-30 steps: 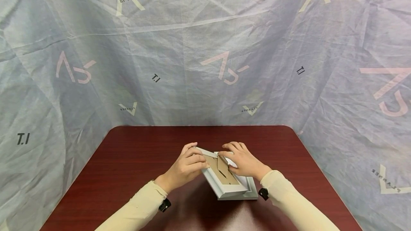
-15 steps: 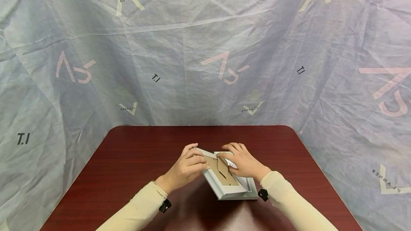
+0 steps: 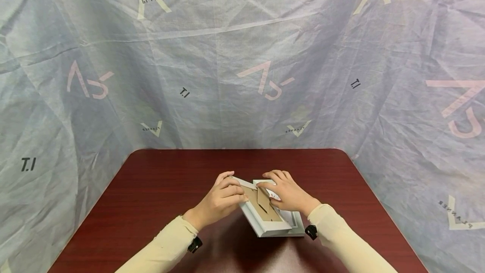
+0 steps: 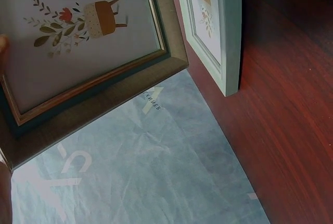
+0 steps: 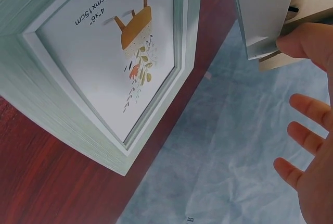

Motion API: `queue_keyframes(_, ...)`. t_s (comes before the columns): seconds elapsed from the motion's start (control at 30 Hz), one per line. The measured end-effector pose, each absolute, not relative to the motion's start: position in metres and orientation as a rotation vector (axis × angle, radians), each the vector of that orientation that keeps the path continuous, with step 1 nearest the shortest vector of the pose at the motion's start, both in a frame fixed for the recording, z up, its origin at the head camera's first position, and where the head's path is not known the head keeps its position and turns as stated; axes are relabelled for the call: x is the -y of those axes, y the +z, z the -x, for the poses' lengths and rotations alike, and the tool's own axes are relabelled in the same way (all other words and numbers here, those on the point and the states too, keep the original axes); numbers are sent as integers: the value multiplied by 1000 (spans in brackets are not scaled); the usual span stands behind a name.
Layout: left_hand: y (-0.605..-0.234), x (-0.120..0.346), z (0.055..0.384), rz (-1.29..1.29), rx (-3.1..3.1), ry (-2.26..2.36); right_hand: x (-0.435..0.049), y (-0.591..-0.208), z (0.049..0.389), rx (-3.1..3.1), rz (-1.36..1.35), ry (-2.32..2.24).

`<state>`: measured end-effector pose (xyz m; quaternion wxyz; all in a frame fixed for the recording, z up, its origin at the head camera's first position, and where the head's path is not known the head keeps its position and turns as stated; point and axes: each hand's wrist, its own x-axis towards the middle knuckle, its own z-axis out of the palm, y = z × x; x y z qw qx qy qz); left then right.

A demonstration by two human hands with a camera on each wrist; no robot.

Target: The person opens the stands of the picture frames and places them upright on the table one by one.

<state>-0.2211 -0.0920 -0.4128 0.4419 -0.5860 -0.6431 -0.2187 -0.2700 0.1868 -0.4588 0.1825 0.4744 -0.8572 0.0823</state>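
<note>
A picture frame (image 3: pixel 254 204) is tilted above the table, its brown backing board (image 3: pixel 270 216) turned up toward the head camera, and it lies between the two hands. The left hand (image 3: pixel 217 199) grips it by its upper left side, fingers over the rim onto the board. The right hand (image 3: pixel 289 191) reaches in from the opposite side, its thumb and forefinger pinching the support flap (image 3: pixel 263 197) that stands out from the middle of the back; its other three fingers extend free of the frame. The left wrist view shows the front of this frame, with a plant-and-pot print (image 4: pixel 83 31) inside a bronze inner edge. Just beside and partly beneath it, a pale green second frame (image 3: pixel 298 224) lies face up; whether the two frames touch is hard to tell. Its sheet (image 5: pixel 93 52) bears a similar plant drawing and reads 10cmx15cm. Under everything is the dark red wooden table (image 3: pixel 170 180), and beyond it hangs a creased grey cloth (image 3: pixel 212 117) with printed letters.
</note>
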Motion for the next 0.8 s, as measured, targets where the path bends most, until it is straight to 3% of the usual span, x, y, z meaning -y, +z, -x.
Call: queue_keyframes(0.8,-418,95,222,1456,1591,-517,-192,-462,271,2392,-1331,261)
